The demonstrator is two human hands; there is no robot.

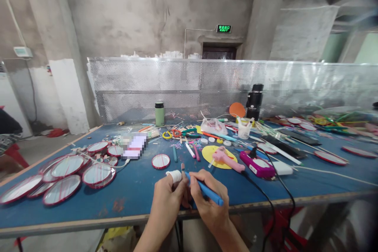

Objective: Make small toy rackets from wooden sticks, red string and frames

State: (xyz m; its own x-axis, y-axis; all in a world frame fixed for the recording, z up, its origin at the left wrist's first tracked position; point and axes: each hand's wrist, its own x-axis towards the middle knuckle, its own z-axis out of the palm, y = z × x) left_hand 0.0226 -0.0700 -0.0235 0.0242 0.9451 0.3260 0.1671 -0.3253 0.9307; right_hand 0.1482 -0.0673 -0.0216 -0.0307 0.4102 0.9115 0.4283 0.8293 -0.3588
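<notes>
My left hand [168, 197], a white wrap around one finger, is closed on a small flat wooden stick [182, 167] whose end points up. My right hand [209, 197] grips a blue marker pen [210, 193] slantwise, its tip end close to the stick; whether they touch I cannot tell. Both hands are at the front edge of the blue table [132, 201]. Just beyond them lie a teal marker [175, 153], a white marker [189, 151], a pink marker [196, 152] and a round red-rimmed disc [161, 161].
Several red-rimmed discs [62, 189] are piled at left beside a phone [135, 145]. On the right, a pink glue gun [226, 157] rests on a yellow disc [208, 152], near a magenta device [257, 164] with cables. A green bottle [159, 115] and black flask [254, 102] stand behind.
</notes>
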